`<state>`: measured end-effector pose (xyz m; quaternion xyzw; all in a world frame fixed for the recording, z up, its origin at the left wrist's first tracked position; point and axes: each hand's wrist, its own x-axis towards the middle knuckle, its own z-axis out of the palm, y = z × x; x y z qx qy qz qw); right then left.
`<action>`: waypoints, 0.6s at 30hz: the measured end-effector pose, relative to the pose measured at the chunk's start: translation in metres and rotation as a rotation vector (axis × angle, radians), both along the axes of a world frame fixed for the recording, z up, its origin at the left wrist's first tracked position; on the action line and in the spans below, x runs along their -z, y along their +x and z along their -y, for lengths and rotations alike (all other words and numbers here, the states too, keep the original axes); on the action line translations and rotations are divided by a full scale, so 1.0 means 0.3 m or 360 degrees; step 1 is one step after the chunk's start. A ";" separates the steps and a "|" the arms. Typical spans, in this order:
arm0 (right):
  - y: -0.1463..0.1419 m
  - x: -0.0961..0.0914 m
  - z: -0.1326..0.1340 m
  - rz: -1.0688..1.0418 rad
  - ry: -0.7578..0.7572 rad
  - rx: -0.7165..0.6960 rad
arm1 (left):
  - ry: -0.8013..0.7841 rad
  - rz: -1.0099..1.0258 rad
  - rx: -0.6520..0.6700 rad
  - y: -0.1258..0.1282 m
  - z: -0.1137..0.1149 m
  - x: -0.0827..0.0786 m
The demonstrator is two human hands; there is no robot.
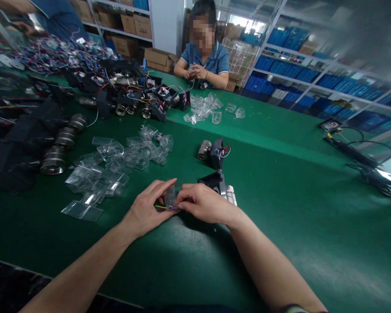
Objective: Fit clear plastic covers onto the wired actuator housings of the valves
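Observation:
My left hand [148, 208] and my right hand [204, 203] meet over the green table [280, 226], both pinching a small clear plastic cover [170, 198] with thin coloured wires beneath it. Behind my right hand lies a black valve unit with a metal end [220, 183]; my right hand hides part of it. Another black unit with a metal fitting and red wires [213, 151] lies a little farther back. A heap of clear plastic covers [114, 167] lies to the left of my hands.
Black motor units with metal fittings [57, 148] pile up at the left and back. A person in a blue shirt [204, 56] works across the table beside more clear covers [203, 108]. Black cables [361, 158] lie at the right. Shelves of boxes stand behind.

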<state>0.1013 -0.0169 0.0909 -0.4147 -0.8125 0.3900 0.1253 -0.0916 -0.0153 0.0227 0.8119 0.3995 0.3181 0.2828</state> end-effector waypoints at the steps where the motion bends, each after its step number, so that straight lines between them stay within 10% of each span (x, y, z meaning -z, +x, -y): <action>1: 0.003 0.000 0.000 -0.0005 -0.0011 0.0007 | 0.0005 0.0001 -0.0011 0.000 0.000 -0.001; 18: -0.011 -0.013 0.029 0.0151 0.0258 0.0056 | -0.0062 0.0019 -0.0035 -0.005 -0.004 0.007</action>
